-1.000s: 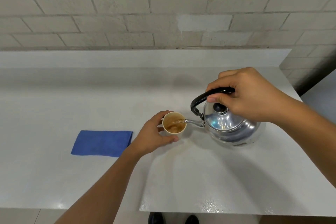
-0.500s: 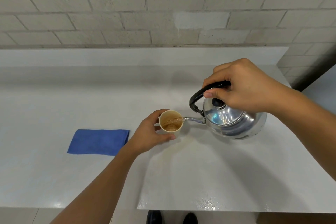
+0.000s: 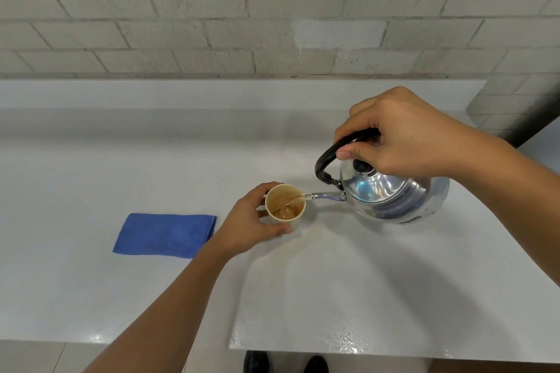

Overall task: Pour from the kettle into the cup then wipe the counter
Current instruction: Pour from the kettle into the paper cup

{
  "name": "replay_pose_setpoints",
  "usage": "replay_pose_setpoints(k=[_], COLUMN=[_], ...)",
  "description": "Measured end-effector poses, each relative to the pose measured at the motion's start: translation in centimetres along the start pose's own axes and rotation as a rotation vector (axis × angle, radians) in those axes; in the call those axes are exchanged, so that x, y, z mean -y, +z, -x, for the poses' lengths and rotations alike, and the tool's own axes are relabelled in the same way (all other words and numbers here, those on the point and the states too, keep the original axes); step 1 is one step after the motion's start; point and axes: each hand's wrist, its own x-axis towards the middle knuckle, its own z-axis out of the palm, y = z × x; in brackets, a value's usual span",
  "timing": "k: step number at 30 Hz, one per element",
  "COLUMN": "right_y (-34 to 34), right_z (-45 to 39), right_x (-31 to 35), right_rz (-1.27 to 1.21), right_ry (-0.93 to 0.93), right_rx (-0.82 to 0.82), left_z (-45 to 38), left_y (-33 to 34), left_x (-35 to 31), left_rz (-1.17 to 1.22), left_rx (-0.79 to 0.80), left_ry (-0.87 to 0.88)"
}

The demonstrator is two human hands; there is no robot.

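Observation:
A shiny metal kettle (image 3: 394, 194) with a black handle hangs tilted above the white counter (image 3: 333, 281), its thin spout over the rim of a small tan paper cup (image 3: 295, 222). A stream of brownish liquid runs from the spout into the cup, which holds brown liquid. My right hand (image 3: 406, 139) grips the kettle's handle from above. My left hand (image 3: 251, 224) wraps around the left side of the cup, which stands on the counter. A folded blue cloth (image 3: 165, 235) lies flat to the left of the cup.
A low white ledge and a pale brick wall (image 3: 212, 24) run along the back of the counter. The counter's front edge is near me, with dark shoes (image 3: 285, 363) on the floor below it. The counter ends at the right by a wall corner.
The pour goes on with both hands in the same holds. The kettle has lifted and tilted a little more, and the liquid in the cup has risen slightly.

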Motion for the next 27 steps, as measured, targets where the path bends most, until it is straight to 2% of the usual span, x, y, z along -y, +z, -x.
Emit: replay_pose_setpoints(k=[27], right_y=[-0.4], right_z=[-1.2], right_x=[0.9], right_rz=[0.072], right_ry=[-0.044], right_rx=[0.063], left_z=[0.0], left_y=[0.0], left_x=[0.1], left_rz=[-0.014], left_rx=[-0.001], left_ry=[-0.003])
